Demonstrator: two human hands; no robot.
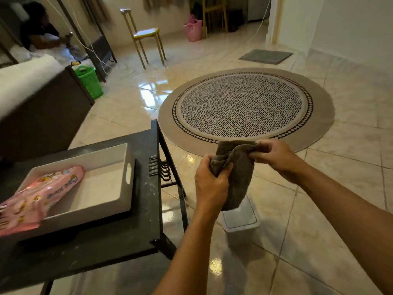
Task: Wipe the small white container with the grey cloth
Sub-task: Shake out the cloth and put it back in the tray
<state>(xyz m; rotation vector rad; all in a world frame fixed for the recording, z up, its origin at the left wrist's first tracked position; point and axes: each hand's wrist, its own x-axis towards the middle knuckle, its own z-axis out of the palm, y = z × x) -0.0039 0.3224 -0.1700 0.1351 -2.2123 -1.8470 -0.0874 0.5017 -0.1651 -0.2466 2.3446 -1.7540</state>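
Observation:
I hold the grey cloth [238, 173] in the air in front of me, over the tiled floor. My left hand [211, 179] grips its left edge and my right hand [274, 155] pinches its upper right corner. The cloth hangs down between them. Below the cloth, a small white container [242, 220] stands on the floor; its top part is hidden behind the cloth. Neither hand touches the container.
A black table [146, 209] stands at the left with a white tray [119, 167] holding a pink packet [40, 196]. A round patterned rug [244, 107] lies ahead. Farther off are a yellow chair [146, 35], a green basket [88, 80] and a seated person [40, 30].

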